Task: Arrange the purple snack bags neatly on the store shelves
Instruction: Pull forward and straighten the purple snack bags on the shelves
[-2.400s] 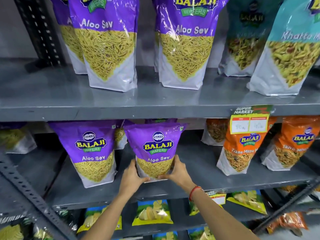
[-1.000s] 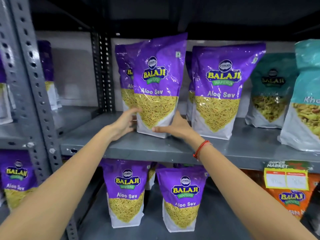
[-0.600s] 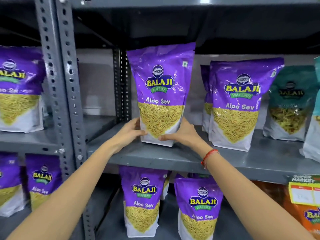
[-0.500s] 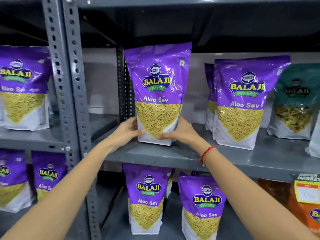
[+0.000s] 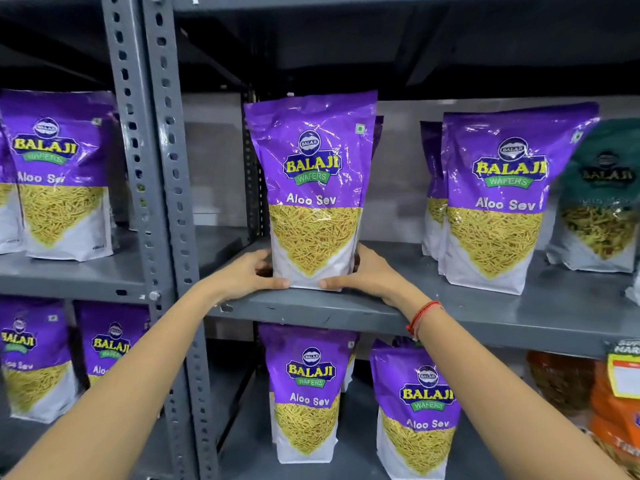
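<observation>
Both hands, left hand (image 5: 254,271) and right hand (image 5: 363,273), clasp an upright purple snack bag (image 5: 313,188) (base on the grey shelf (image 5: 467,315)).

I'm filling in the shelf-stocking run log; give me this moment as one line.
step: positioning | object: purple Aloo Sev bag upright near shelf front edge | left hand and right hand: gripping its base

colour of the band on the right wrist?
Red thread band, clearest in the head view, just behind the right hand.
</observation>
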Tool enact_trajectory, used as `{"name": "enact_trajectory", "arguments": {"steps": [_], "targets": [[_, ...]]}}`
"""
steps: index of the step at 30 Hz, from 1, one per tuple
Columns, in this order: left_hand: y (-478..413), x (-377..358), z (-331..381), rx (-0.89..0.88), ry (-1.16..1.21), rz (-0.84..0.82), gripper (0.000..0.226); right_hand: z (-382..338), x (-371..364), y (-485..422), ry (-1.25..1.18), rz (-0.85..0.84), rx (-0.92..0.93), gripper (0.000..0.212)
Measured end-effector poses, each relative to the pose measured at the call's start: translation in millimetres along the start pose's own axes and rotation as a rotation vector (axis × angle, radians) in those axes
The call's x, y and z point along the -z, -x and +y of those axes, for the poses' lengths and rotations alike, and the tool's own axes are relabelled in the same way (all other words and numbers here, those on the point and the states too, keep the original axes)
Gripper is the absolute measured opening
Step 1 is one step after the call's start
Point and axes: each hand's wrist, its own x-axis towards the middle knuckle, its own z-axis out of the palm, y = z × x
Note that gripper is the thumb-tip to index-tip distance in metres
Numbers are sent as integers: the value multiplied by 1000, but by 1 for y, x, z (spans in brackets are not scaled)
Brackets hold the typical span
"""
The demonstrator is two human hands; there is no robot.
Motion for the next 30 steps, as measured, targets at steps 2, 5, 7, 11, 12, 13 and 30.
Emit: {"name": "enact_trajectory", "arguments": {"steps": [2,5,7,11,12,13,30], "targets": [[-3,1,-1,13,-26,-20,58,-1,0,0,7,12,-3,105],[-3,1,-2,21,-54,-22,58,0,0,1,29,20,9,97],[-4,0,-5,22,-69,-12,60,0,1,2,27,15,18,86],[-5,-1,-8,24,-103,6,61,-1,2,3,35,11,17,87],[-5,-1,-7,25,-105,5,62,-1,1,3,49,14,11,90],[-4,-1,-7,37,-105,1,66,-1,1,4,61,19,5,92],[-37,-137,125,-463,-34,496,45,38,147,93,11,1044,316,51]]}}
